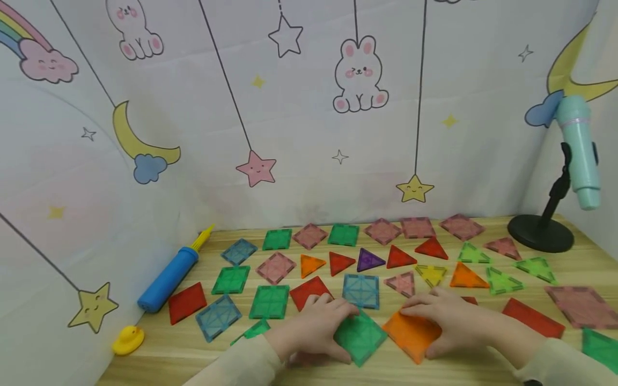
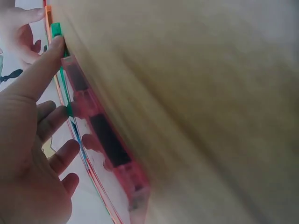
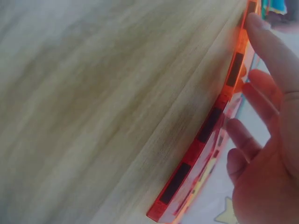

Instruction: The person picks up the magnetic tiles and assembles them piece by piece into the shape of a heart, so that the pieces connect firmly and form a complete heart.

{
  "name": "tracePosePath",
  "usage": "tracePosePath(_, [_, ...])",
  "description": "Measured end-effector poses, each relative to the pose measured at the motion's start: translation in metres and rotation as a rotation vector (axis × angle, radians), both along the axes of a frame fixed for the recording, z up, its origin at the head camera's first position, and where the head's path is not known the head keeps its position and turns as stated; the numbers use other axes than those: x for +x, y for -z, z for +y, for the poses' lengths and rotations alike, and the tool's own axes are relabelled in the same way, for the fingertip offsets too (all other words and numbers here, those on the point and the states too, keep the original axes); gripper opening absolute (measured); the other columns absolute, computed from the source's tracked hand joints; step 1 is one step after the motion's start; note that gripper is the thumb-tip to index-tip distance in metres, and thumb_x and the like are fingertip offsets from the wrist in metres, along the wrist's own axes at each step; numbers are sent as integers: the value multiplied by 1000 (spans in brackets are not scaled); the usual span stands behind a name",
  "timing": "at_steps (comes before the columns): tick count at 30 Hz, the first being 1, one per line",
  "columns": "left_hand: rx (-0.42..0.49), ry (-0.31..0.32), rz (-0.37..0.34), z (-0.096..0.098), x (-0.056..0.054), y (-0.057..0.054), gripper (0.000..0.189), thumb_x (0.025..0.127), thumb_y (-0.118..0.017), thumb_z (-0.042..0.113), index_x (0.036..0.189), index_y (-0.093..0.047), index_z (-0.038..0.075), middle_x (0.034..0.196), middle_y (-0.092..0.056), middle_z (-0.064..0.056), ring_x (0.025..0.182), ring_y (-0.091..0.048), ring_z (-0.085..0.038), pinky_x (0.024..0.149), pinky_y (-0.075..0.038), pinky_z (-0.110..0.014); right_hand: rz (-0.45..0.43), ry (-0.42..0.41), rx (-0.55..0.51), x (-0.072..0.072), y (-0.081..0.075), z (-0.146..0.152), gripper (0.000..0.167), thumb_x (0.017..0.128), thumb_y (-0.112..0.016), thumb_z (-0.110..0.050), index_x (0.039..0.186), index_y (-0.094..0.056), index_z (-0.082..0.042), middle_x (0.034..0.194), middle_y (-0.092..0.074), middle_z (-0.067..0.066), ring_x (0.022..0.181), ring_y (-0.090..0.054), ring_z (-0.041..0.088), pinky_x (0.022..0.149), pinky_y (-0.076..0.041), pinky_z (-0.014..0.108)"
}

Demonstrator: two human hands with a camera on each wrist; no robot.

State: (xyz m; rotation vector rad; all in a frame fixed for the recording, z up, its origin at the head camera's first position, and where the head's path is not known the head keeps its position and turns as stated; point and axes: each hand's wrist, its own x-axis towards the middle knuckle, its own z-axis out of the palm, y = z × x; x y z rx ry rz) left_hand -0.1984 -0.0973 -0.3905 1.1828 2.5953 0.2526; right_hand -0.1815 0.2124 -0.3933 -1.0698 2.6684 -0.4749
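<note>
Flat on the table, a green square magnetic tile (image 1: 361, 339) lies turned corner-on between the thumb and fingers of my left hand (image 1: 314, 324), which pinches its edges. My right hand (image 1: 456, 321) pinches an orange square magnetic tile (image 1: 409, 336) the same way. The two tiles face each other, corners close together. In the left wrist view, the thumb presses the edge of the green tile, and a pink tile (image 2: 112, 140) stretches beneath the fingers. The right wrist view has the thumb at the orange tile's edge, with a red tile (image 3: 191, 154) beside it.
Rows of coloured square and triangular magnetic tiles spread behind the hands, among them a blue square (image 1: 361, 291) and a purple triangle (image 1: 369, 260). A blue pump (image 1: 169, 279) and yellow duck (image 1: 128, 340) lie left. A microphone (image 1: 579, 155) on a stand is at right.
</note>
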Motion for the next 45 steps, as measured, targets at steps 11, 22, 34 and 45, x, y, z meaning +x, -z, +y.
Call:
tracePosePath(11, [49,74,-58,-1,-2,-3,57,80,-67,53,130,-49,33,123,-50,21,104,-40,-10,94,-28,-43,54,34,-42,0,4,-8,73,71,-66,-67,128,-57,-21,123,-45,-2,107,-41,25,86,-38,53])
tracePosePath(22, [67,100,-93,-1,-5,1,71,77,-67,58,139,-40,35,120,-50,22,107,-40,-9,95,-27,-45,-7,94,-54,4,5,-16,71,70,-68,-65,122,-57,-18,123,-48,0,112,-41,28,90,-37,56])
tracePosePath(34, [54,140,-90,1,-2,1,74,76,-71,53,141,-39,37,137,-40,23,109,-38,-9,96,-27,-42,-2,144,-12,17,9,-25,78,69,-61,-74,120,-58,-16,122,-46,1,111,-41,26,90,-38,54])
tracePosePath(45, [-59,113,-45,6,1,-4,76,73,-72,54,139,-41,34,134,-42,14,111,-39,-13,93,-31,-41,-34,133,-3,23,11,-21,69,72,-65,-67,123,-55,-23,118,-44,-6,102,-40,18,84,-41,47])
